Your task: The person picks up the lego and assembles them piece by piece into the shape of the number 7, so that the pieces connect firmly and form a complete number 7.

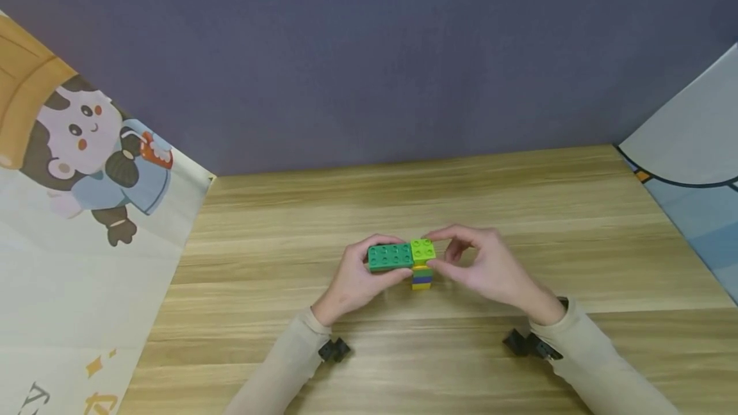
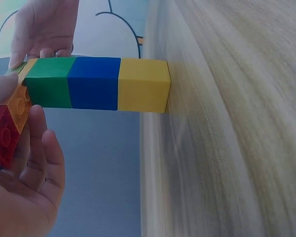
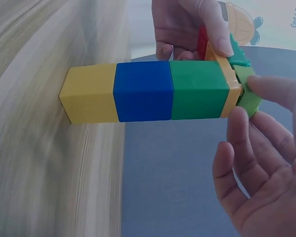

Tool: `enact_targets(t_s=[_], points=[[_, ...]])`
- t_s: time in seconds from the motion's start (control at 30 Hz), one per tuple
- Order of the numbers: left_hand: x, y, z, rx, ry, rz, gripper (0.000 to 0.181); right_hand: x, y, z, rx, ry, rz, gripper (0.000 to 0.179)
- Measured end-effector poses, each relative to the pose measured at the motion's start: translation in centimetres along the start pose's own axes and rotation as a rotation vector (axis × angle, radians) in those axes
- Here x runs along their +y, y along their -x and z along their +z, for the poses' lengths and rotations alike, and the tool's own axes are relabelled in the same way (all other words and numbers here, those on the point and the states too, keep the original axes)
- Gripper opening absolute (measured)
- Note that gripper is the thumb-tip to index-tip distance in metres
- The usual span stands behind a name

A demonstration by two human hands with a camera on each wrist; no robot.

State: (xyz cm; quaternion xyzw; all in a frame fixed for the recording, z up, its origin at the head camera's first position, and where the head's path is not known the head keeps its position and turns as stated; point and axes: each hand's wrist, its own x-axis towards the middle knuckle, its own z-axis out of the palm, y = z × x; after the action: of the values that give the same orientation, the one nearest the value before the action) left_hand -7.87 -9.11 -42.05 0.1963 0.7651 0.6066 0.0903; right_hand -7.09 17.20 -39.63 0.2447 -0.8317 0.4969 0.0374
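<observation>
A tower of toy building blocks stands on the table, with a yellow block at the bottom, then a blue block and a green block. Across its top lies an orange piece that reaches out to the left, with a red piece beyond it. A dark green studded piece covers that overhang. My left hand grips the overhang from the left. With thumb and forefinger, my right hand pinches a lime green block over the tower; a narrow gap shows beneath it.
The wooden table runs back to a dark blue-grey panel. White panels with cartoon prints stand at the left and right. Small black wrist cameras sit at both cuffs.
</observation>
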Motion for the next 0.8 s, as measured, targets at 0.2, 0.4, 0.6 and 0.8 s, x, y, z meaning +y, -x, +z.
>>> enact_targets(t_s=[0.2, 0.4, 0.6, 0.8], points=[[0.14, 0.05, 0.13, -0.002, 0.007, 0.005, 0.043, 0.04, 0.14, -0.01, 0.003, 0.017, -0.038, 0.039], [0.07, 0.00, 0.18, -0.005, 0.014, 0.008, 0.043, 0.12, 0.20, -0.05, 0.001, 0.008, -0.052, 0.040], [0.06, -0.04, 0.20, 0.003, 0.029, 0.006, 0.044, 0.31, 0.24, 0.16, 0.019, 0.006, -0.133, 0.041], [0.06, -0.01, 0.27, 0.006, 0.023, 0.006, 0.044, 0.36, 0.11, 0.25, 0.036, 0.083, -0.214, 0.041]])
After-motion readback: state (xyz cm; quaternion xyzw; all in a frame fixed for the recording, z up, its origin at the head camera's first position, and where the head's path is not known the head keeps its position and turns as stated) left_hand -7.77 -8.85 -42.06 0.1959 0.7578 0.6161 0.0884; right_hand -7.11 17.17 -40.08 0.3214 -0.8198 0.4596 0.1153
